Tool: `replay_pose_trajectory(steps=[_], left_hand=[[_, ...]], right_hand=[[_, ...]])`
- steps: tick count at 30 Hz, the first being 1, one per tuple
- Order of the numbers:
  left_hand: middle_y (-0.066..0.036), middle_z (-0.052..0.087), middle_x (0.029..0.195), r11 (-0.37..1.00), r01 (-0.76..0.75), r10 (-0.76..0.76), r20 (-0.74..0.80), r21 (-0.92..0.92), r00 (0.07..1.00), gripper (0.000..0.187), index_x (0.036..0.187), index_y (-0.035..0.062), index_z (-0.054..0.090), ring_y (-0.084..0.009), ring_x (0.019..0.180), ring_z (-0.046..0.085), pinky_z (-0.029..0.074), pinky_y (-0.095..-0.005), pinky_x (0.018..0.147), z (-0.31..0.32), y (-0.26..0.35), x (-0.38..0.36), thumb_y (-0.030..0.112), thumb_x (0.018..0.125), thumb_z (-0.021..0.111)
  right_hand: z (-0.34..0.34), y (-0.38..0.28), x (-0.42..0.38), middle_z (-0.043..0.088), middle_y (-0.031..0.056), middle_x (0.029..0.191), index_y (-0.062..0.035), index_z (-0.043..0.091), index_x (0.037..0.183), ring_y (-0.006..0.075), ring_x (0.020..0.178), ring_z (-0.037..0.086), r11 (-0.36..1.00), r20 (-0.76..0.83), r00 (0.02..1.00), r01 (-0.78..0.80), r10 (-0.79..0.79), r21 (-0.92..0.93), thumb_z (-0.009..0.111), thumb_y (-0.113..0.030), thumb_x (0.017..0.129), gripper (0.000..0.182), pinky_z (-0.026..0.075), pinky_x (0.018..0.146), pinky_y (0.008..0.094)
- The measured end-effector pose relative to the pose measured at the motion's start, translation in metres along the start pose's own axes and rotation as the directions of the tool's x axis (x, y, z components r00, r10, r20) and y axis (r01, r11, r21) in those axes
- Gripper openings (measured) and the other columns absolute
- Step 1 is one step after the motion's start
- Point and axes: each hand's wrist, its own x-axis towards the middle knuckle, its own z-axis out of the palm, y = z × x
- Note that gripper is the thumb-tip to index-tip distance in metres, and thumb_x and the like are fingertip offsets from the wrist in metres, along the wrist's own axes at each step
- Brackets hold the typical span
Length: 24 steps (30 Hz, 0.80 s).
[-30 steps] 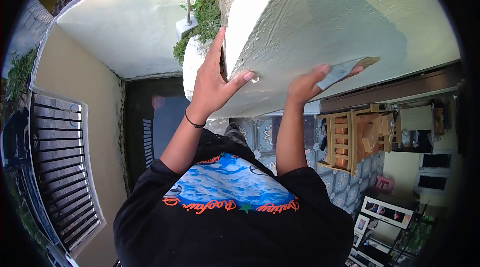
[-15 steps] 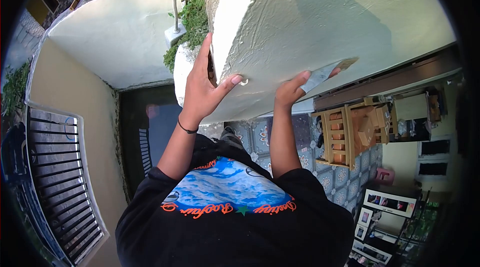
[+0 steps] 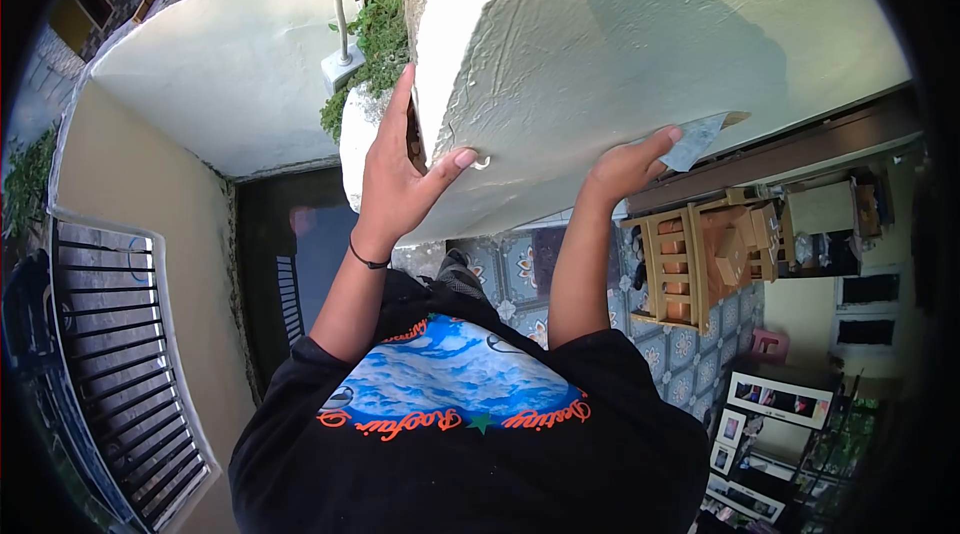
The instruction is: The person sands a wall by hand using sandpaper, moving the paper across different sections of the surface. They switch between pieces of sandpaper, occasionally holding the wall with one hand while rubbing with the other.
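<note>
A broad slab of pale, rough-plastered wall (image 3: 640, 44) fills most of the view, its surface ridged and slightly glossy, with a sharp corner edge running down beside the person's left hand. Further left sits a second curved, cream-painted wall surface (image 3: 230, 64), and below it a black metal gate (image 3: 120, 364) with horizontal bars. A clump of green plants (image 3: 375, 29) grows in the gap between the two plastered surfaces, next to a thin white pipe (image 3: 342, 4).

The person wears a black shirt (image 3: 470, 434) with a blue and orange print. Past it lies a patterned tile floor (image 3: 690, 364), carrying a wooden rack (image 3: 690, 264) stacked with brownish boxes, and framed pictures (image 3: 780, 399) lean near the far side.

The left hand (image 3: 395, 179) is spread flat, fingers extended up along the corner edge of the wall, thumb splayed across onto the plastered face; a dark band circles that wrist. The right hand (image 3: 630, 169) is raised against the same face, fingers closed around the handle end of a flat metal scraper (image 3: 700, 137). The blade lies against the plaster near the lower edge of the wall, just beyond the fingertips, well apart from the left hand.
</note>
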Motion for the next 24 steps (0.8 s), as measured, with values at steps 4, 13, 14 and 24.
replay_pose_trajectory(steps=[4,13,14,24], left_hand=[[-0.024,0.042,0.135,0.999,-0.035,0.035,-0.016,0.026,0.999,0.096,0.142,-0.0024,0.023,-0.0289,0.123,0.046,0.037,-0.0355,0.1,0.001,-0.004,0.001,0.035,0.071,0.076],[-0.023,0.041,0.136,1.0,0.003,-0.003,0.003,-0.003,1.0,0.095,0.141,-0.0023,0.023,-0.0299,0.125,0.043,0.033,-0.0363,0.103,0.0,-0.004,0.001,0.033,0.071,0.076],[-0.023,0.041,0.136,1.0,0.0,0.0,0.0,-0.002,1.0,0.095,0.141,-0.0023,0.023,-0.0299,0.125,0.043,0.033,-0.0363,0.103,-0.001,-0.004,0.001,0.033,0.071,0.076],[-0.023,0.04,0.137,1.0,0.021,-0.021,0.022,0.011,1.0,0.095,0.141,-0.0024,0.024,-0.0298,0.126,0.042,0.033,-0.0374,0.104,-0.003,-0.003,0.001,0.036,0.071,0.075]], right_hand=[[0.017,-0.015,-0.044,0.004,0.0274,0.148,0.0069,0.001,0.142,0.0327,0.139,0.012,0.921,0.088,0.944,0.33,-0.318,-0.206,0.028,-0.043,0.098,0.072,0.014,0.111,0.0405],[0.007,-0.005,-0.035,0.005,0.0267,0.148,0.0071,-0.001,0.142,0.0309,0.139,0.013,0.999,0.111,0.993,0.037,-0.032,-0.037,0.029,-0.041,0.099,0.071,0.015,0.111,0.0396],[0.016,-0.014,-0.043,0.009,0.0273,0.148,0.0077,0.001,0.142,0.0306,0.137,0.018,0.991,0.068,0.994,0.091,-0.084,-0.1,0.031,-0.042,0.099,0.072,0.018,0.11,0.0391],[0.022,-0.017,-0.047,0.007,0.0275,0.148,0.0072,-0.001,0.142,0.0315,0.138,0.014,0.994,0.018,0.998,0.062,-0.061,-0.094,0.03,-0.039,0.099,0.07,0.017,0.111,0.0394]])
